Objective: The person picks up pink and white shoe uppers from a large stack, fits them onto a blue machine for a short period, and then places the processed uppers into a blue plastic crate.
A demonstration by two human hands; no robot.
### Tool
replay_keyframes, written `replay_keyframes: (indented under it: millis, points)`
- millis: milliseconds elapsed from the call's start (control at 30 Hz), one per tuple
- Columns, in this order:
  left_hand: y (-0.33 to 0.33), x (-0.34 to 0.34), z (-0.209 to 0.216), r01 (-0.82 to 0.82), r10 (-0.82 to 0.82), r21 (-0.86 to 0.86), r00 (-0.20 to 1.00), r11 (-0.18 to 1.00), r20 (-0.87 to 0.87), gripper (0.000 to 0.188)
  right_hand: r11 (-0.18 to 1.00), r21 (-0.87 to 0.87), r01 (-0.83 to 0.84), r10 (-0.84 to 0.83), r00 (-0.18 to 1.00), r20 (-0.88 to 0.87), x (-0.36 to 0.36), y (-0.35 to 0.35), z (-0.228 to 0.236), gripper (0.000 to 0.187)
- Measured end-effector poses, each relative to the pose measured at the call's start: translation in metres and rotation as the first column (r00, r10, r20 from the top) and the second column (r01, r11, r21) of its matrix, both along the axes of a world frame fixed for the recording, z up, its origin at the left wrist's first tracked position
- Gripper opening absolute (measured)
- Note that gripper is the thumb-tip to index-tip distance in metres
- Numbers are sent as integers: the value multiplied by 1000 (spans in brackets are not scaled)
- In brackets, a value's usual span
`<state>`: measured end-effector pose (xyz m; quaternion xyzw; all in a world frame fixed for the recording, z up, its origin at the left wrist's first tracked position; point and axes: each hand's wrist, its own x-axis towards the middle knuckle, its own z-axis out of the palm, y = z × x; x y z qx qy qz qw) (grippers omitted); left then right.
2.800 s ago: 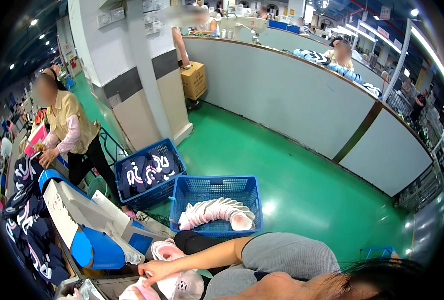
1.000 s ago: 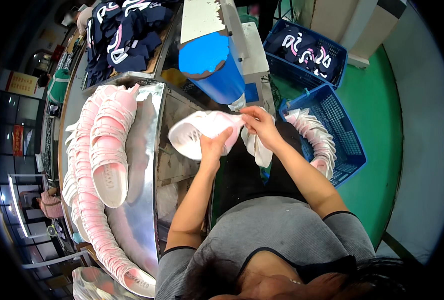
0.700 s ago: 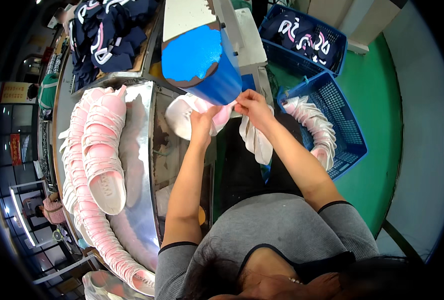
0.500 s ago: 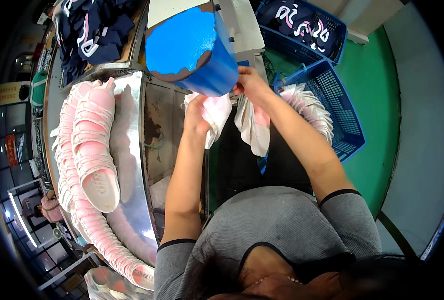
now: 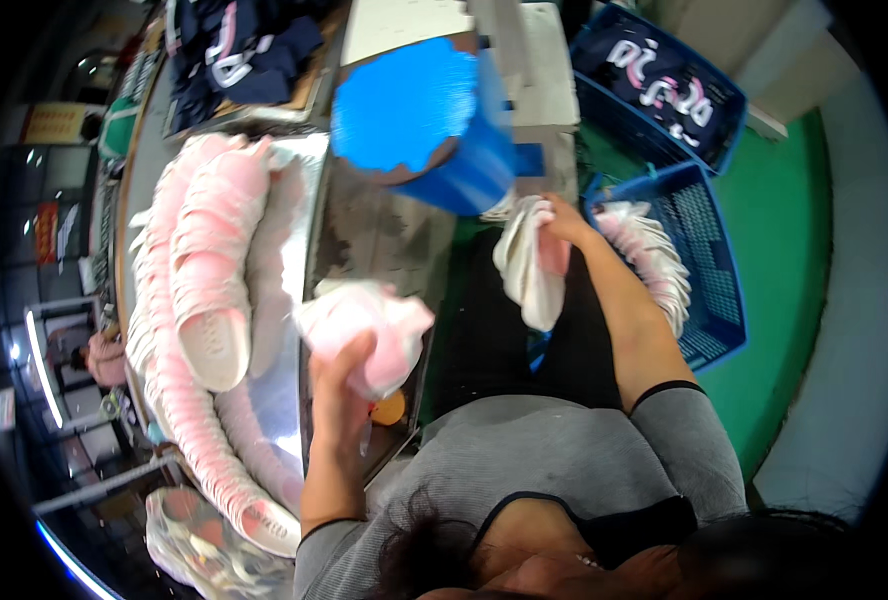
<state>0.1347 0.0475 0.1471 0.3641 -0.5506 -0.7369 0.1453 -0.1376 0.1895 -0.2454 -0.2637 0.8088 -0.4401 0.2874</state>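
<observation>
My left hand (image 5: 342,385) is closed on a pink and white shoe upper (image 5: 379,335), raised beside the metal table and a little smeared by motion. Below the blue machine part, my right hand (image 5: 564,220) pinches the top of another shoe upper (image 5: 532,265), which hangs down over my dark trousers. On the left, nested shoe uppers (image 5: 222,265) of the same pink and white lie in long curved rows on the shiny metal table (image 5: 289,255).
The blue-painted machine part (image 5: 404,110) stands in front of me. At right, a blue plastic basket (image 5: 719,270) holds a row of white uppers (image 5: 649,255). Behind it, another blue basket (image 5: 729,135) contains navy pieces. More navy pieces (image 5: 249,55) are piled far left. A clear bag (image 5: 199,545) sits lower left.
My left hand has moved left and toward me, carrying one shoe upper away from the machine. My right hand has drawn slightly back from the machine, still holding the other upper. The view has shifted.
</observation>
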Motion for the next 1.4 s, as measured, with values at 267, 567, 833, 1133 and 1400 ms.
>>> replay_keyframes:
  millis: [267,567,833,1133,1400]
  points:
    - [-105,155,-5,-690,757,-527,641,496,-127,29,977,-204,54,-90,981,-173,37,14,36,49]
    - [-298,180,-83,-381,636,-887,759,261,-139,33,820,-543,182,-21,957,289,56,-5,53,36]
    - [-163,147,-80,-335,720,-942,654,2,-231,59,967,-251,43,-78,988,-132,39,30,62,46]
    - [53,-94,-161,676,-411,-643,733,359,541,74,967,-156,199,-13,655,756,-50,43,62,85]
    - [5,-117,-223,808,-466,-493,590,324,660,82,949,292,118,-262,812,522,-47,-7,-103,59]
